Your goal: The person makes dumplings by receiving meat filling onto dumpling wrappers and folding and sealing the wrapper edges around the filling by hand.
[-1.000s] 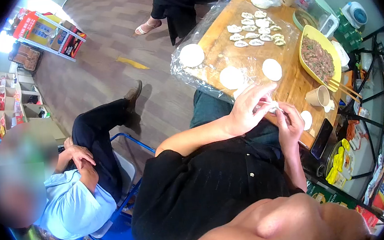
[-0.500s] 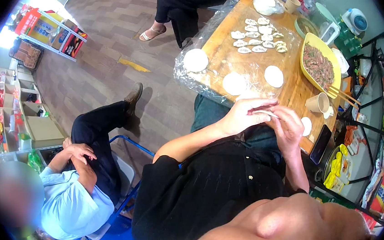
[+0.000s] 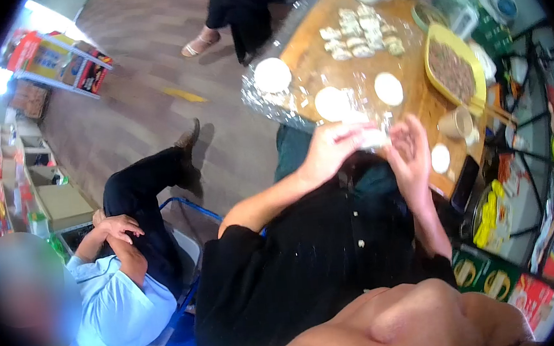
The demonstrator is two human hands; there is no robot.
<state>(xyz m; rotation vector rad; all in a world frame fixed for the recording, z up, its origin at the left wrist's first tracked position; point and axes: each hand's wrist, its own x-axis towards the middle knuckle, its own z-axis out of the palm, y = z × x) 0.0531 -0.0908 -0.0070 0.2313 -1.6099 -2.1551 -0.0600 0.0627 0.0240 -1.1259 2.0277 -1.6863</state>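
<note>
Slightly blurred, a pale folded dumpling [image 3: 373,139] sits at the fingertips of my left hand [image 3: 333,151], whose fingers are closed on it. Close on its right is my right hand [image 3: 412,161], thumb and fingers apart; whether the thumb tip touches the dumpling is unclear. Beyond my hands, round dough wrappers [image 3: 389,89] lie on the wooden table [image 3: 319,54], one of them [image 3: 272,75] on the plastic film. Several shaped dumplings [image 3: 361,34] stand in rows. A yellow bowl [image 3: 437,80] holds meat filling [image 3: 451,71], with chopsticks at its near end.
A paper cup [image 3: 456,123], a small wrapper [image 3: 440,158] and a dark phone [image 3: 465,181] are near the table's right edge. A seated person in light blue [image 3: 120,305] is at the left, another person's legs [image 3: 236,12] at the top. Black metal shelving stands right.
My hands have moved apart slightly, the right hand's fingers spreading from the dough. The dough piece now stays at my left fingertips. The view has shifted a little.
</note>
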